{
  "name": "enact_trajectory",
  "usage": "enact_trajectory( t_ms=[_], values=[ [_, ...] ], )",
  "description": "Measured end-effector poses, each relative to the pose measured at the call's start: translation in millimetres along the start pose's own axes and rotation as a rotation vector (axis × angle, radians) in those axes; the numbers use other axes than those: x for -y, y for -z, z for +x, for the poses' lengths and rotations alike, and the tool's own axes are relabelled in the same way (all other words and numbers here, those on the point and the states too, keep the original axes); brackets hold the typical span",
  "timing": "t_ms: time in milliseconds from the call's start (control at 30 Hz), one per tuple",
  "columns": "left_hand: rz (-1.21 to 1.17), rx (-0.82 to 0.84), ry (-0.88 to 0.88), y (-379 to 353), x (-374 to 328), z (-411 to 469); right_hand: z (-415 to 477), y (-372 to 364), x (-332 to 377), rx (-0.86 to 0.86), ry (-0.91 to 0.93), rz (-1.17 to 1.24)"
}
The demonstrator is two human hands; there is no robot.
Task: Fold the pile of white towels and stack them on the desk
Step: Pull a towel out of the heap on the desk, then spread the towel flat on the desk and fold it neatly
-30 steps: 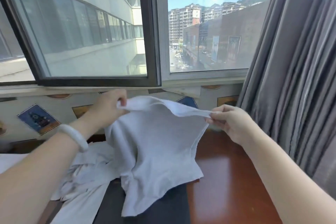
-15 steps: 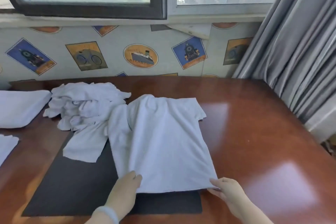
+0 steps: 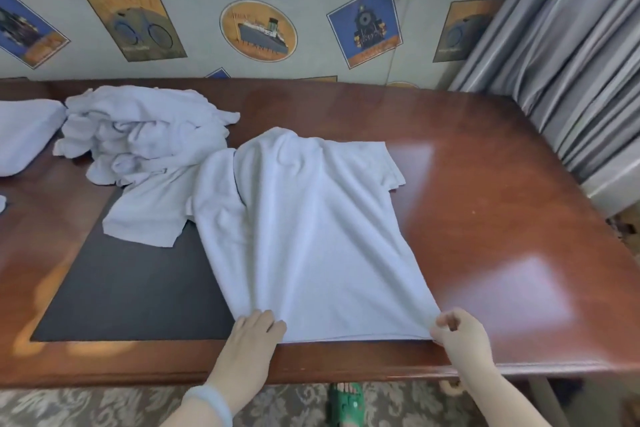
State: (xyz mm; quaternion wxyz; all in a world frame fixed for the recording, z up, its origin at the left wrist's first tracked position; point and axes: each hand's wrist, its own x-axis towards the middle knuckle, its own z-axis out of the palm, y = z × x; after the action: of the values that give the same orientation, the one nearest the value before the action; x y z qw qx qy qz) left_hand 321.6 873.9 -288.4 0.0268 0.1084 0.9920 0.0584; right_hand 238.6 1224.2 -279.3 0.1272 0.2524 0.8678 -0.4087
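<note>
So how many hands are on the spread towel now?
2. The left hand rests on the near left corner of the spread towel; the right hand pinches its near right corner.

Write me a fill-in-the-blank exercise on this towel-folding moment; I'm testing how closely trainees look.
1. The spread towel lies partly on a ___ mat.
2. The crumpled pile sits on the person's ___ side of it.
3. The right hand pinches its near ___ corner.
4. The left hand rests on its near ___ corner.

Missing words: black; left; right; left.
</note>
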Motion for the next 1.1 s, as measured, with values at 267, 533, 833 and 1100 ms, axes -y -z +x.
enact_trajectory(
  t_ms=[267, 533, 833, 1100],
  values=[
    [-0.909, -0.286, 1.065, -1, -24, -24, -24, -51, 20, -0.241, 0.734, -0.771],
    [-2.272, -0.211, 1.52, 31, -9, 4, -5, -142, 45, 0.047, 1.012, -0.818],
    [-2.626, -0.288, 0.997, 33, -17, 6, -31, -113, -19, -0.16, 0.85, -0.638],
    [-2.461, -0.425, 1.018, 29, 14, 2, -19, -137, 36, -0.142, 1.155, -0.582]
  ],
)
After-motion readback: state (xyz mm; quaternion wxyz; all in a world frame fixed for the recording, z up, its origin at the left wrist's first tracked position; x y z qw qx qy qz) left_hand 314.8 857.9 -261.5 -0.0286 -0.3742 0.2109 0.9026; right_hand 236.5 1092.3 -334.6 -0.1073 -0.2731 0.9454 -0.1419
